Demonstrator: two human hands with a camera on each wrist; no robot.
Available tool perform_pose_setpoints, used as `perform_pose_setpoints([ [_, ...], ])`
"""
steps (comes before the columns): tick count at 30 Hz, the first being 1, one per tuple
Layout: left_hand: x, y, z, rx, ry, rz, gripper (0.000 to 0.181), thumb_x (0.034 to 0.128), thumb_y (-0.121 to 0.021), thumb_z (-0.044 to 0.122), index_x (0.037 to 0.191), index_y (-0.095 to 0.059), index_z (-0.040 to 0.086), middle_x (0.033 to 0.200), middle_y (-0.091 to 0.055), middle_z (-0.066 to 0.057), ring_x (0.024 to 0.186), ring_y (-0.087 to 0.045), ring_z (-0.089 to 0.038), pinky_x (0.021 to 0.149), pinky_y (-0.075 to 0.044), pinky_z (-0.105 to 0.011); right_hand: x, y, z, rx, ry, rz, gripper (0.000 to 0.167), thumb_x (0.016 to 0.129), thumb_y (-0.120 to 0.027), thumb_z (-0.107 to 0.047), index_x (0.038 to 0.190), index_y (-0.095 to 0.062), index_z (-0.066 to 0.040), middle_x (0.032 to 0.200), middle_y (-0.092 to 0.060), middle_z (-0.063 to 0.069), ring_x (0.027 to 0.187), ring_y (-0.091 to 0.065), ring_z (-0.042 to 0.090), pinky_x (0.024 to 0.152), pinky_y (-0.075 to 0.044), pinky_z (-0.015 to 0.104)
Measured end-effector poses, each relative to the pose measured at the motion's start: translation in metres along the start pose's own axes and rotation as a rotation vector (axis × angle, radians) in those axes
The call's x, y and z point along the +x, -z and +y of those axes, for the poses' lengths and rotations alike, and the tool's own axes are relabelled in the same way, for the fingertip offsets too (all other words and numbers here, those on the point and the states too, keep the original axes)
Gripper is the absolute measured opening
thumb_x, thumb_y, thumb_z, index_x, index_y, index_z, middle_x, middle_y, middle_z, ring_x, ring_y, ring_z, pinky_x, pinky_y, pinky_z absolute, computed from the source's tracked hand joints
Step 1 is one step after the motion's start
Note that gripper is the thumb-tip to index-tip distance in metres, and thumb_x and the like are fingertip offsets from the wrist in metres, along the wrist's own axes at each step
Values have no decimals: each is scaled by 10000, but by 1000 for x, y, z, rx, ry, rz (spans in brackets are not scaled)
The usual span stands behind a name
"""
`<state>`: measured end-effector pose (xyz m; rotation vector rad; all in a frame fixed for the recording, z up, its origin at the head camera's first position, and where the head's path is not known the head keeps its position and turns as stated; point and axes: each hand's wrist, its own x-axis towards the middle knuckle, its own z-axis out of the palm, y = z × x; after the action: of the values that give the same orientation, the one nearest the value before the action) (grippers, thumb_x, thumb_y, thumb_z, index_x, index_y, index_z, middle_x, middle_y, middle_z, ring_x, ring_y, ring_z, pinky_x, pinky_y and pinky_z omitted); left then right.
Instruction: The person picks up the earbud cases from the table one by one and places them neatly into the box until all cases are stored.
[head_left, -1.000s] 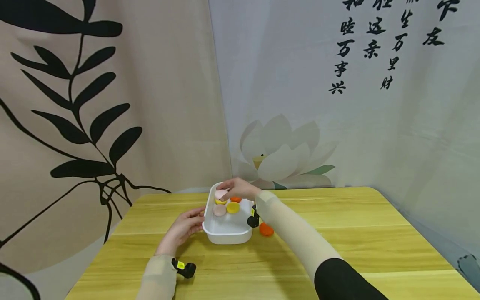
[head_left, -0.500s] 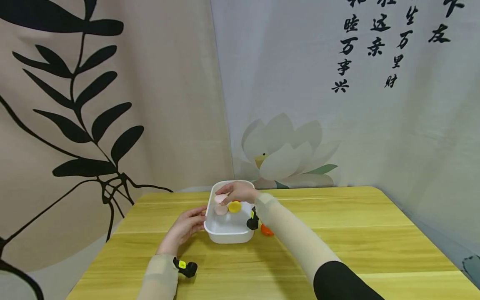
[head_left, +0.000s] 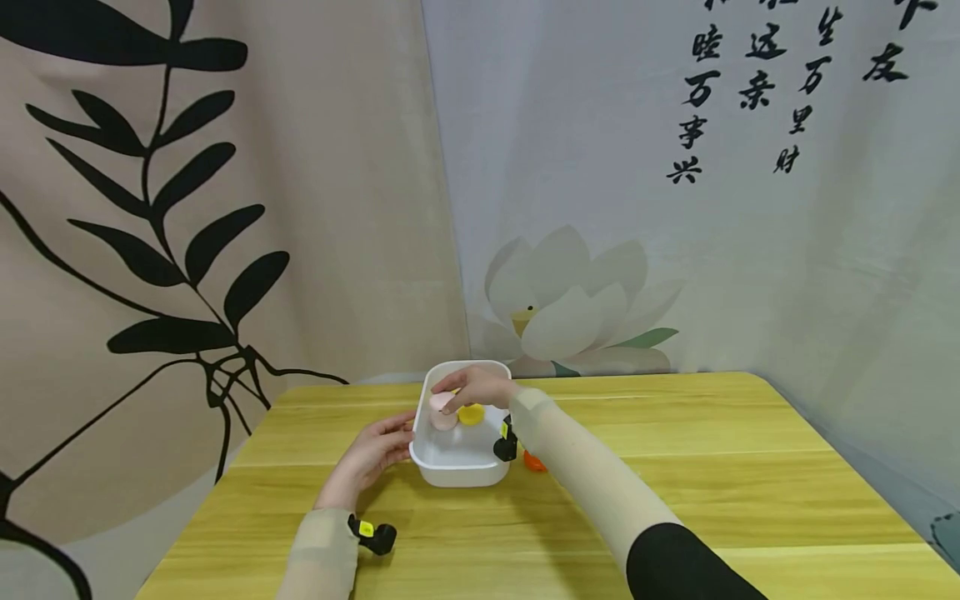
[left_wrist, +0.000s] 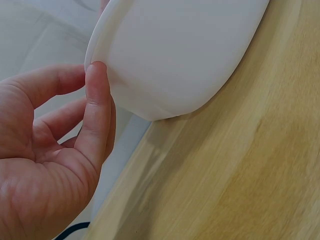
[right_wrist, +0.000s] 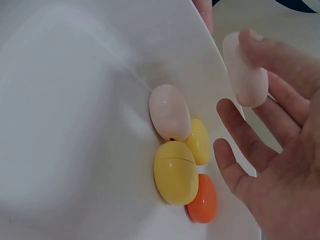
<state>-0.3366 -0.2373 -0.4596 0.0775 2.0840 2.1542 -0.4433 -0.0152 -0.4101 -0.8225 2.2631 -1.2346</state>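
Observation:
A white tub stands on the table. My right hand, over its far part, pinches a pale pink toy egg between thumb and fingers. Below that hand in the tub, the right wrist view shows another pink egg, a yellow egg with a seam line, a second yellow egg and an orange egg, close together by the wall. My left hand is at the tub's left side, its fingertips touching the outer wall just under the rim.
A loose orange egg lies on the wooden table to the tub's right, partly covered by my right forearm. Patterned curtains hang behind the table's back edge.
My right hand has come slightly lower and nearer with the pink egg, and now covers the orange egg inside the tub. My left hand stays against the tub.

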Motion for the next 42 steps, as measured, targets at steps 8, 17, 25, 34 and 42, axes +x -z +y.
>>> perform_pose_setpoints([
  [8,1,0,-1,0,-6,-5,525,950,-576,13,1433,-390,-77,1236,-531,-238,867,-627,-171,745,-553,-266,-1,-1,-1,-20,1,-9,412,795,-793,-188,1194,-694,-186,1172,-662,-79,1078,-575,110,884,-493,391],
  [17,1,0,-1,3,-1,6,523,946,-586,16,1428,-403,-70,1166,-568,-164,855,-631,-163,748,-554,-272,1,-3,1,27,-31,-33,363,774,-808,-168,1126,-724,-195,1193,-656,-46,1065,-578,119,903,-487,402],
  [25,3,2,-4,10,-3,-1,513,945,-594,31,1421,-424,-58,1174,-563,-176,875,-628,-176,764,-553,-280,-1,-5,0,61,-59,-88,366,808,-782,-149,1165,-705,-164,1217,-647,-25,1039,-593,124,922,-488,409],
  [34,1,1,2,7,-3,-15,508,967,-540,5,1441,-374,-76,1300,-479,-285,940,-623,-220,754,-548,-259,3,-5,1,76,-55,-133,392,845,-743,-137,1229,-671,-100,1240,-640,12,1062,-594,132,947,-479,438],
  [42,2,1,-1,14,1,-22,502,963,-538,-2,1435,-385,-77,1322,-454,-323,971,-621,-245,773,-552,-276,-1,-4,-2,76,-36,-147,410,863,-722,-129,1260,-643,-65,1299,-606,80,1097,-582,151,978,-450,476],
])
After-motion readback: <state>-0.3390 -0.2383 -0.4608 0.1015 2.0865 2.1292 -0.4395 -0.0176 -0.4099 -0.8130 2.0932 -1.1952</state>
